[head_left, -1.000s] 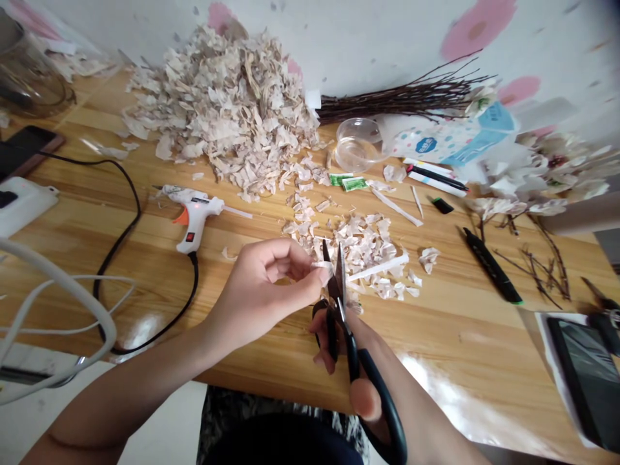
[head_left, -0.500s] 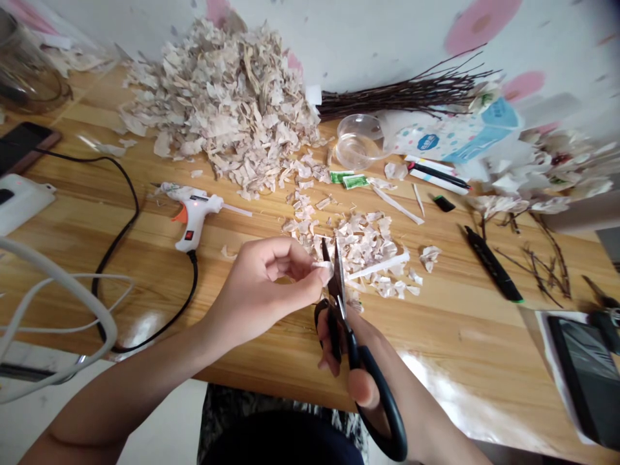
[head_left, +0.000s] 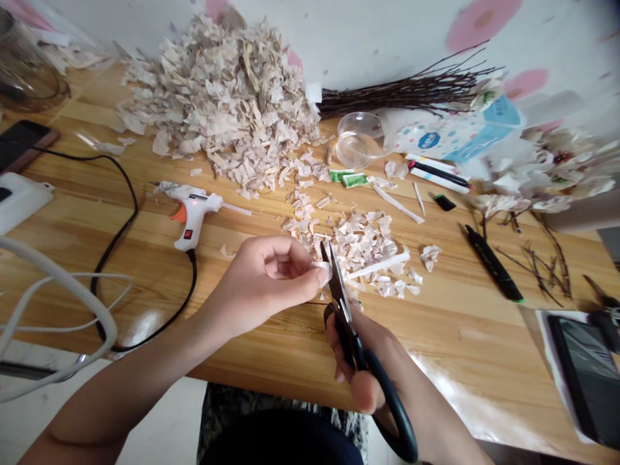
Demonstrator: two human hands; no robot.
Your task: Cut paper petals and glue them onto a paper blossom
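My left hand [head_left: 264, 281] pinches a small pale paper scrap [head_left: 321, 266] between thumb and fingertips above the wooden table [head_left: 242, 349]. My right hand [head_left: 371, 361] grips black-handled scissors [head_left: 356, 352], with thumb and fingers through the loops. The blades point away from me, are closed together and sit against the scrap at my left fingertips. Just beyond lies a small scatter of cut paper bits [head_left: 368, 245].
A big heap of pale paper pieces [head_left: 223, 97] fills the far middle. A white glue gun [head_left: 191, 210] with a black cord lies to the left. Dark twigs [head_left: 407, 93], a clear cup [head_left: 358, 139], pens [head_left: 491, 261], a phone [head_left: 22, 142] and a tablet [head_left: 586, 374] lie around.
The scissor blades have closed on the scrap and my right hand has squeezed the handles together, shifting slightly right. My left hand has stayed in place.
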